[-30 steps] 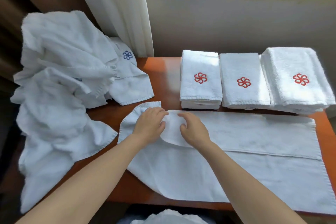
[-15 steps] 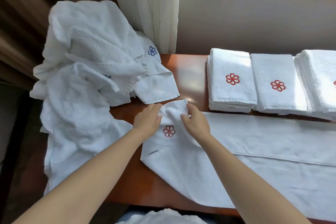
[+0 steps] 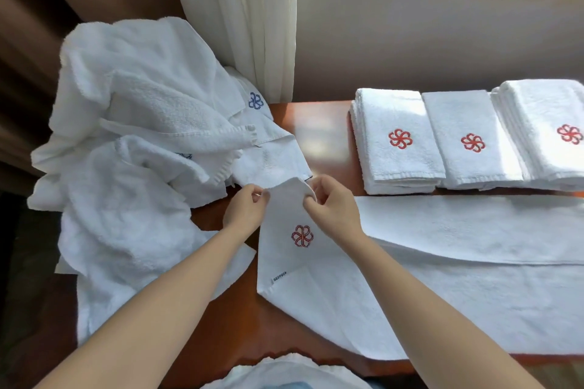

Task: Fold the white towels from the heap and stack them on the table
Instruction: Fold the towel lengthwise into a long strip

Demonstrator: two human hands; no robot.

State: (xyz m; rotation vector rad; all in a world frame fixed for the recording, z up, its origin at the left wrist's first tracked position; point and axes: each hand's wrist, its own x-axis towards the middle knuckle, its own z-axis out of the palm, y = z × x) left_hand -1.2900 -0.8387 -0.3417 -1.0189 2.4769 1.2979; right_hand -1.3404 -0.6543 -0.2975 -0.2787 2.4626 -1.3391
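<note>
The left hand (image 3: 245,210) and right hand (image 3: 331,208) each pinch a corner of one towel (image 3: 442,294), lifting its end, likely to square the next fold. The rest trails right of the grip across the table (image 3: 322,136). Left of the grip sits one heap (image 3: 132,151); beyond and right, three folded stacks (image 3: 471,142).

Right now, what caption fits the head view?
Left hand and right hand pinch an end of the spread towel; heap at left, three folded stacks behind.
</note>
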